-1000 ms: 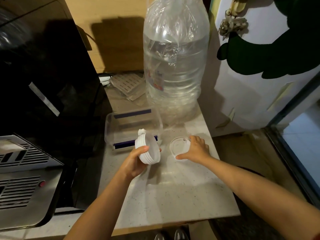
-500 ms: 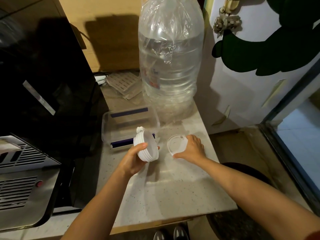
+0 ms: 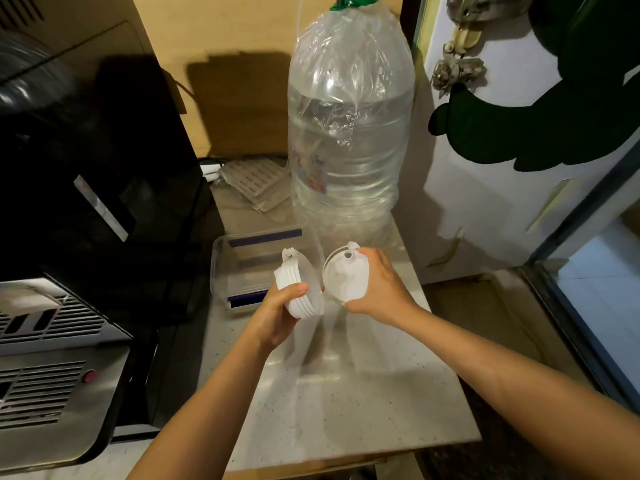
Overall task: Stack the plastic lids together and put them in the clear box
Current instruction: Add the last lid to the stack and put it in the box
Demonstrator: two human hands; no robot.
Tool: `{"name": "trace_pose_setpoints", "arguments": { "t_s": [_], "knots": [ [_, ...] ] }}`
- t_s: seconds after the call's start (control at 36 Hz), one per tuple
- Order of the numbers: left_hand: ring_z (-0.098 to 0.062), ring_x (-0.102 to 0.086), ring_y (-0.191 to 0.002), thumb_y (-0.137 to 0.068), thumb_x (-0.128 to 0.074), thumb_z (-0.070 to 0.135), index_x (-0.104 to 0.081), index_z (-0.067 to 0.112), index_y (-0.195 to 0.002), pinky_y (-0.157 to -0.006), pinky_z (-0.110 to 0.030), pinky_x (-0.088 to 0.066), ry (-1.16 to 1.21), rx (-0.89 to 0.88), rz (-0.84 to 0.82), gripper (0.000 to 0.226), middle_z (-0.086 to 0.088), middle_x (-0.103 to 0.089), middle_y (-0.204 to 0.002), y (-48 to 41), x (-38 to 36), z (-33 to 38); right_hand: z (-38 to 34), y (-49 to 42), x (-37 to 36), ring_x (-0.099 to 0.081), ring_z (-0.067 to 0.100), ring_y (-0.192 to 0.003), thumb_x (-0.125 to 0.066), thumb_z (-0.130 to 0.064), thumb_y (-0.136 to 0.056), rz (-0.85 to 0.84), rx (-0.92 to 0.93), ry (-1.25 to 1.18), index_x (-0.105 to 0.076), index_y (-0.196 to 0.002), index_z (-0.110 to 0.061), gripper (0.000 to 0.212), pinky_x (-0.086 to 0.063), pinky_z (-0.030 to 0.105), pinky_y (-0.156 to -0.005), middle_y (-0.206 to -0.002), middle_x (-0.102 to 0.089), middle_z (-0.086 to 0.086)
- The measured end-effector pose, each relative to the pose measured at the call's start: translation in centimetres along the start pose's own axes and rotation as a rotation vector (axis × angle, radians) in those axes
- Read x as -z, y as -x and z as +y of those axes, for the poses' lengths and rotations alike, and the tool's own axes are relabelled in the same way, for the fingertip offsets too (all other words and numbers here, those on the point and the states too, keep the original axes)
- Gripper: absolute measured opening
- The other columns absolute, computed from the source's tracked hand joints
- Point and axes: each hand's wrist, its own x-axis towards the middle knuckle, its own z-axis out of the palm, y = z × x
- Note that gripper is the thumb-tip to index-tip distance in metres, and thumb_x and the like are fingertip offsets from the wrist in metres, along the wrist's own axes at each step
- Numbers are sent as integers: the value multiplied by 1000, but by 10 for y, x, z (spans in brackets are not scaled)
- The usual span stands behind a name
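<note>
My left hand (image 3: 277,313) grips a stack of several white plastic lids (image 3: 298,289), held on edge above the counter. My right hand (image 3: 379,285) holds a single white lid (image 3: 343,275) on edge, its tab pointing up, close beside the stack and facing it. A narrow gap separates the single lid from the stack. The clear box (image 3: 221,271) with blue clips lies open on the counter just behind and left of my left hand; it looks empty.
A big water bottle (image 3: 349,133) wrapped in plastic film stands behind the box. A black appliance (image 3: 86,168) and a steel one (image 3: 52,358) fill the left side. A white fridge door (image 3: 485,202) is on the right. The speckled counter (image 3: 346,410) ends close below.
My right hand has lifted the single lid off the counter and turned it on edge toward the stack. My left hand holds the stack in much the same place.
</note>
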Motion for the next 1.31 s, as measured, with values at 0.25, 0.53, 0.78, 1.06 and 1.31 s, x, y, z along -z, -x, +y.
{"name": "trace_pose_setpoints", "arguments": {
  "t_s": [0.25, 0.53, 0.78, 1.06, 1.31],
  "knots": [
    [-7, -67, -75, -32, -84, 49, -51, 21, -104, -64, -23, -56, -61, -88, -86, 84, 7, -71, -77, -2, -5, 13, -35, 5, 11, -38, 24, -123, -72, -6, -68, 8, 219, 58, -28, -135, -13, 80, -43, 30, -92, -140, -23, 5],
    [-14, -65, -83, -43, -83, 46, -52, 12, -112, -67, -25, -54, 12, -105, -129, 83, -4, -66, -92, -2, -8, 22, -48, 6, 12, -36, 26, -128, -68, -6, -71, -78, 388, 104, -21, -140, -17, 84, -46, 36, -97, -147, -14, 2],
    [-15, -68, -80, -38, -86, 40, -54, 10, -107, -67, -26, -56, 105, -98, -171, 82, -1, -72, -82, -3, -14, 22, -68, 12, 5, -4, 13, -142, -59, -1, -77, -230, 325, -118, -7, -144, -21, 87, -19, 17, -103, -154, 4, -6],
    [-17, -68, -76, -39, -87, 37, -55, 13, -104, -65, -28, -57, 188, -115, -182, 77, -3, -70, -75, 0, -16, 23, -76, 18, -7, 2, 12, -144, -53, -26, -72, -300, 356, -207, 7, -125, -51, 84, -22, 31, -114, -148, 14, -21],
    [-17, -65, -80, -41, -87, 40, -57, 14, -101, -69, -29, -56, 182, -149, -159, 72, -2, -67, -78, 1, -15, 21, -75, 19, -12, -7, 15, -142, -58, -32, -72, -380, 352, -197, 26, -125, -51, 101, -29, 37, -114, -145, 10, -23]
  ]
}}
